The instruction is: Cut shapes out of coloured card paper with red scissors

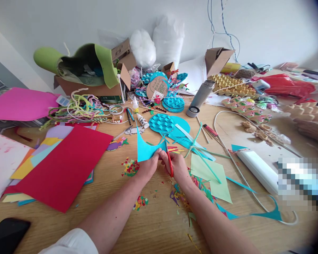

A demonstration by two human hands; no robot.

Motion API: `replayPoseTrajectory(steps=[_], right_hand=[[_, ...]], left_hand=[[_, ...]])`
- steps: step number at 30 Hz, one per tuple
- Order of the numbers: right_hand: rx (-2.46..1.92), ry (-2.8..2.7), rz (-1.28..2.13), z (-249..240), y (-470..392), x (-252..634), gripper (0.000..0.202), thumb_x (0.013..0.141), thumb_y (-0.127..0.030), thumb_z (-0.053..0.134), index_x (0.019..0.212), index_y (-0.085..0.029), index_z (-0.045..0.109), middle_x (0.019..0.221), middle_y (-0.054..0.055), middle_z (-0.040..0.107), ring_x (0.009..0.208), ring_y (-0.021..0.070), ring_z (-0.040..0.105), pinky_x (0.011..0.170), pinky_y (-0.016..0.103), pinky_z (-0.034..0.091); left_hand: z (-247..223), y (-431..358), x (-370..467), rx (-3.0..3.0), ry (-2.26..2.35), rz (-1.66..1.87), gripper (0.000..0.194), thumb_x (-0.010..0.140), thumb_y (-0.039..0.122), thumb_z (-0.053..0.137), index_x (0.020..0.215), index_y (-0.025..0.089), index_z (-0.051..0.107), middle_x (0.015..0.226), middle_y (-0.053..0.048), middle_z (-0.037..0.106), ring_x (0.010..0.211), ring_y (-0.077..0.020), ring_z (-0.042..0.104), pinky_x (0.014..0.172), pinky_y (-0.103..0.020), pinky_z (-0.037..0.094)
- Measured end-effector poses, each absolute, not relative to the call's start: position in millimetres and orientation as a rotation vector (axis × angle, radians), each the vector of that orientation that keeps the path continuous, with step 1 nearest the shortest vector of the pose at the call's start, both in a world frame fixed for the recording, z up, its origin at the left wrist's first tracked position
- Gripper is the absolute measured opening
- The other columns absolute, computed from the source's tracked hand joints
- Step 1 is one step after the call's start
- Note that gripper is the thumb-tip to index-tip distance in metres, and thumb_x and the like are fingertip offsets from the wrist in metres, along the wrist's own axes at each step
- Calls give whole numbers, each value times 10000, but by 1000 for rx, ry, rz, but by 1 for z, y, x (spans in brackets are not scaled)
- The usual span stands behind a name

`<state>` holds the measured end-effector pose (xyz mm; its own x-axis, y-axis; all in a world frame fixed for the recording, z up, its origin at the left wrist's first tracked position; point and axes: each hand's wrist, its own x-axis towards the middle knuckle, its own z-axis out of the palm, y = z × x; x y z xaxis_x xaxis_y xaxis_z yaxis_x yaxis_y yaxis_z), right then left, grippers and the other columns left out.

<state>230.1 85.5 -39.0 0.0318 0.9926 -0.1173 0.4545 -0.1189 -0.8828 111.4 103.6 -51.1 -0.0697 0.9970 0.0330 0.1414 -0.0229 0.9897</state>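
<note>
My left hand [150, 163] pinches a piece of blue paper [146, 149] with a curved upper edge, holding it above the table. In my right hand [177, 167] is a pair of scissors [170, 164] with red handles, its blades pointing away from me at the paper's right end. Both hands are close together, almost touching. Just beyond them lie a blue disc with a wavy raised surface [161, 123] and flat blue paper [182, 126]. Small coloured paper bits [130, 167] are scattered below the paper.
Red paper [66, 165] tops a stack of coloured sheets at left. A pale green sheet [214, 176], a white power strip [258, 169] and its cable lie right. A grey thermos [201, 97] stands behind, near glue bottles [142, 120]. A black phone [9, 234] rests at front left.
</note>
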Motion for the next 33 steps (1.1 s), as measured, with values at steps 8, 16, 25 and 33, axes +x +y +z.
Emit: replayPoseTrajectory(steps=[8, 16, 25, 33], right_hand=[[-1648, -1488, 1069, -39, 86, 231, 599, 799, -693, 504, 579, -145, 606, 383, 5, 500, 363, 129, 440, 392, 224, 293], [-1669, -1462, 1139, -36, 87, 230, 615, 780, -712, 503, 547, -151, 599, 370, 2, 488, 338, 119, 423, 383, 222, 294], [-1668, -1325, 1230, -38, 89, 228, 597, 774, -693, 521, 478, -175, 523, 320, -18, 438, 283, 99, 393, 340, 212, 290], [-1475, -1100, 1079, -34, 86, 227, 578, 819, -667, 483, 534, -169, 552, 333, -20, 463, 296, 89, 385, 342, 206, 284]], left_hand=[[-52, 105, 111, 1250, 1355, 1207, 192, 782, 368, 546, 686, 234, 642, 947, -42, 740, 975, -243, 647, 1000, -368, 416], [-54, 104, 110, 1168, 1329, 1243, 201, 767, 369, 557, 626, 238, 617, 794, -38, 732, 976, -249, 638, 965, -372, 429], [-52, 109, 111, 786, 1357, 1266, 174, 711, 347, 599, 670, 180, 625, 720, -51, 715, 644, -231, 687, 569, -323, 526], [-53, 115, 109, 692, 1341, 1389, 199, 753, 347, 528, 661, 180, 585, 699, -89, 731, 667, -227, 711, 501, -265, 501]])
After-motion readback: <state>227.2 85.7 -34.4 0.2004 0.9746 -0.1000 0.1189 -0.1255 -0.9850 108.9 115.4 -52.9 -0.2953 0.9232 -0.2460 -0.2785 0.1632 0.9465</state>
